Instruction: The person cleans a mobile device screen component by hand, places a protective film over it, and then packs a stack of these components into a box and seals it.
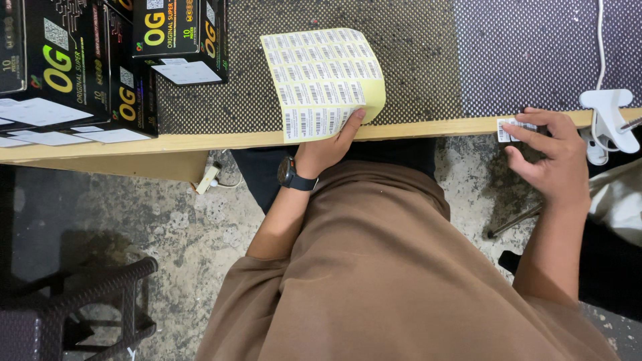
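Barcode label sheet (321, 80), yellow backing, lies partly over table edge (200, 142) w/ bottom corner pinched in left hand (328, 148), black wristwatch (291, 175) on that wrist. Right hand (552, 157), well apart to the right, pinches single small barcode label (509, 130) at table edge, near white clamp (607, 120). Black cartons (73, 73) stacked top left on table; dark stool (73, 307) on floor, lower left.

Wooden-edged table (200, 142) spans top of frame, dark dotted mat (428, 60) covering it. Black boxes (80, 67) upper left; white clamp (605, 117) at right edge.
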